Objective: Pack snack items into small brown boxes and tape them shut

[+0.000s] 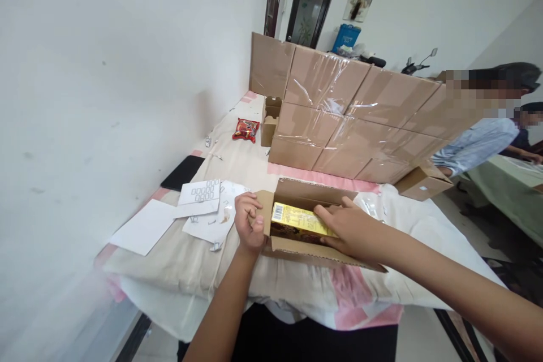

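An open cardboard box sits near the front edge of the table with its flaps spread. Inside it lies a yellow box with dark printing on its near side and a barcode at its left end. My right hand reaches in from the right, fingers and thumb closed across the yellow box's right part, which it hides. At the left end, my left hand has its fingers curled at the cardboard box's left flap.
Stacked, taped cartons form a wall behind the box. A red snack packet and a small open carton lie at the far left. Paper sheets and a black tablet-like slab lie left. A person is beyond, right.
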The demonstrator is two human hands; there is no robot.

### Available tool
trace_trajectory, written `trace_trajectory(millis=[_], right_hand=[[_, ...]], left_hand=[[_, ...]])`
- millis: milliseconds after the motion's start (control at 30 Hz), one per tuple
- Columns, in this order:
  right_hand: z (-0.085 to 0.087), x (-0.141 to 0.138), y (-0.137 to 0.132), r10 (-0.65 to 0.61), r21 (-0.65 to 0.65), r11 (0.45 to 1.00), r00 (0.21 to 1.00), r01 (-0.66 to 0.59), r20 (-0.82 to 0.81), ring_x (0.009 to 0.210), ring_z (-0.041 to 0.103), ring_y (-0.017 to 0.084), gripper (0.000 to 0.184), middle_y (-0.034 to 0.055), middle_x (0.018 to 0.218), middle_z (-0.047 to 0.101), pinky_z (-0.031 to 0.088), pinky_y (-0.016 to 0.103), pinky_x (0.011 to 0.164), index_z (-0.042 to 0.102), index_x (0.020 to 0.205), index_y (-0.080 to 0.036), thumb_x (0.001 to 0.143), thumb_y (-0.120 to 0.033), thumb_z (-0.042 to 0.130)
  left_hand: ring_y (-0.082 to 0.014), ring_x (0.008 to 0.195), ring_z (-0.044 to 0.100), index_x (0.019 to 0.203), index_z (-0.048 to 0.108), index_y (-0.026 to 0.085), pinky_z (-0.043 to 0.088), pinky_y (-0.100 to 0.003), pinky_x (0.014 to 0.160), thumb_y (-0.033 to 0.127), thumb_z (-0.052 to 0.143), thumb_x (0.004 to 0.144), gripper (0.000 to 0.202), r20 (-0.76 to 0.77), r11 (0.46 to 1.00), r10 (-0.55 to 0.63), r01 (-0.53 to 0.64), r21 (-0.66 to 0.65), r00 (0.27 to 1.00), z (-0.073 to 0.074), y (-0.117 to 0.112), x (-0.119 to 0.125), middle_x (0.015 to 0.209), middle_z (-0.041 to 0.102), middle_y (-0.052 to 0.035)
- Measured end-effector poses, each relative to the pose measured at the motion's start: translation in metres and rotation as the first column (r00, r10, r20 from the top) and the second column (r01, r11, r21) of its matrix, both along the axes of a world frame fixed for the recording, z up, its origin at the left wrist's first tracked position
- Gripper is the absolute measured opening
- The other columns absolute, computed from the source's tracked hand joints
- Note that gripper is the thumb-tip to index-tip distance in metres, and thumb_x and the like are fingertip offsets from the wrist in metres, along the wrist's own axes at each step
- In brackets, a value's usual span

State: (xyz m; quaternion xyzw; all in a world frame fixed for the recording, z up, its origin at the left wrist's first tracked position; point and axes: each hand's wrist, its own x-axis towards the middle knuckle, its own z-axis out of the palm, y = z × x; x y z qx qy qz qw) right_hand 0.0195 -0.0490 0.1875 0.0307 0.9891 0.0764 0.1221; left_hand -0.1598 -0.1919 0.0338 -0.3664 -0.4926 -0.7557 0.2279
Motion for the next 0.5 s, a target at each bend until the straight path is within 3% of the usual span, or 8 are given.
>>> trace_trajectory(millis=[100,200,500], right_hand=[[-0.007,0.0,0.002,0.024,0.093,0.995,0.999,-0.026,0.03,0.091,0.06,0.031,0.027,0.0114,0.086,0.069,0.031,0.039,0.081,0.057,0.106,-0.017,0.094,-0.041,0.059],[-0.011,-0.001,0.003,0.032,0.1,0.994,0.998,-0.037,0.045,0.089,0.06,0.03,0.031,0.0104,0.087,0.07,0.03,0.038,0.08,0.058,0.11,-0.018,0.094,-0.045,0.061],[-0.014,-0.006,-0.004,-0.092,0.189,0.979,0.993,0.076,0.078,0.09,0.067,0.032,0.038,0.0127,0.093,0.075,0.031,0.039,0.08,0.061,0.11,-0.019,0.081,-0.041,0.073]], left_hand=[[-0.0275,0.097,0.055,0.078,0.041,0.023,0.047,-0.048,0.086,0.033,0.049,0.094,0.021,-0.012,1.0,-0.008,0.008,0.0,1.0,0.0,0.0,0.0,0.083,0.056,-0.0054],[-0.0272,0.097,0.054,0.078,0.041,0.022,0.046,-0.047,0.086,0.031,0.05,0.093,0.019,-0.029,1.0,-0.024,0.024,0.012,0.999,0.002,-0.001,0.0,0.083,0.056,-0.0053],[-0.0271,0.098,0.055,0.079,0.042,0.022,0.047,-0.047,0.085,0.03,0.05,0.093,0.018,-0.037,1.0,-0.028,0.028,-0.005,0.999,0.005,-0.002,0.001,0.084,0.057,-0.0053]])
